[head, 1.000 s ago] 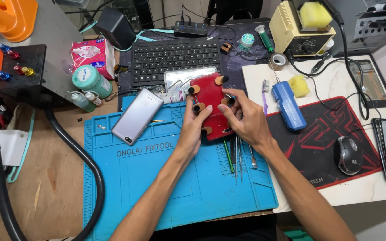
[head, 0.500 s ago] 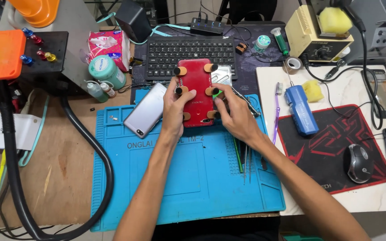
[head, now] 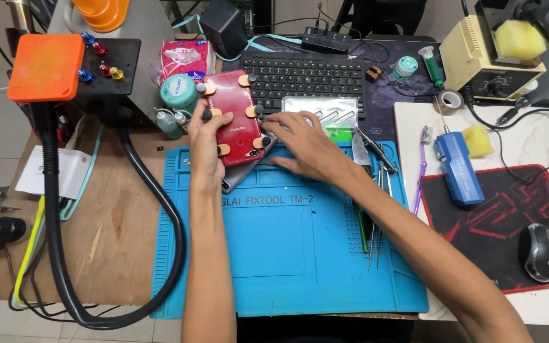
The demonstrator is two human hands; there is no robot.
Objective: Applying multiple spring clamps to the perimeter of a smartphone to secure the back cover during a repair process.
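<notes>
my left hand [head: 203, 136] wraps around the left edge of the red phone [head: 235, 115], fingers curled and pressed on its side, holding it tilted up off the blue repair mat [head: 287, 254]. small tan clamps with black knobs [head: 244, 80] grip the phone's edges all round. my right hand [head: 303, 143] lies flat at 3 o'clock from the phone, fingers spread, the fingertips touching its right edge near a lower clamp. a silver phone [head: 239, 174] lies under the red one, just showing at 6 o'clock. the red phone sits at the mat's 12 o'clock edge, just in front of the black keyboard [head: 316, 76]. a clear plastic tray [head: 322, 111] rests on the keyboard at 12 o'clock from my right hand. tweezers [head: 373, 219] lie on the mat at 4 o'clock from it.
</notes>
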